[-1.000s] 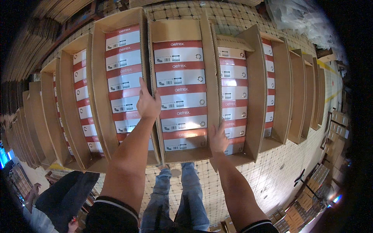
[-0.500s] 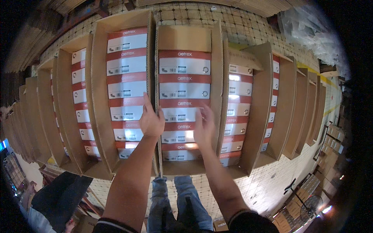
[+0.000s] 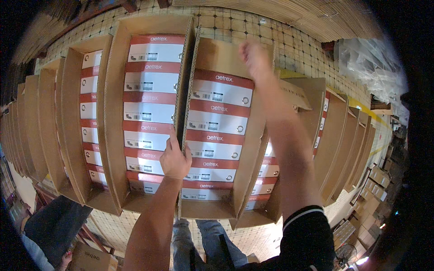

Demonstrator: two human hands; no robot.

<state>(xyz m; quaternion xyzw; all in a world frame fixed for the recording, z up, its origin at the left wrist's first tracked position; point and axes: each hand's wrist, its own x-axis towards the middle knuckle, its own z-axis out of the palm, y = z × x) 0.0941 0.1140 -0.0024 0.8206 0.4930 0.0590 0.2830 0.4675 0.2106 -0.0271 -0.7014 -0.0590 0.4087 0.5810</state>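
Note:
In front of me stands an open cardboard carton [image 3: 212,208] with a column of white and red shoeboxes [image 3: 216,121] inside. My left hand [image 3: 176,159] is closed over the upright carton flap [image 3: 189,97] between this carton and the one to its left, thumb on one side and fingers on the other. At the far right corner of the carton is my right hand [image 3: 254,58], blurred by motion, above the bare cardboard at the far end. Its fingers look curled, but whether they grip the flap there cannot be made out.
A neighbouring carton [image 3: 150,26] on the left holds similar shoeboxes [image 3: 151,81]. More open cartons [image 3: 334,131] run in a row to both sides. Flat cardboard stacks [image 3: 289,16] and clear plastic [image 3: 370,72] lie beyond the tiled floor [image 3: 221,21]. Another person [image 3: 54,230] is at lower left.
My right hand has moved from over the shoeboxes to the carton's far right corner. The left hand has closed on the flap. The view has shifted, and the near carton looks slanted now.

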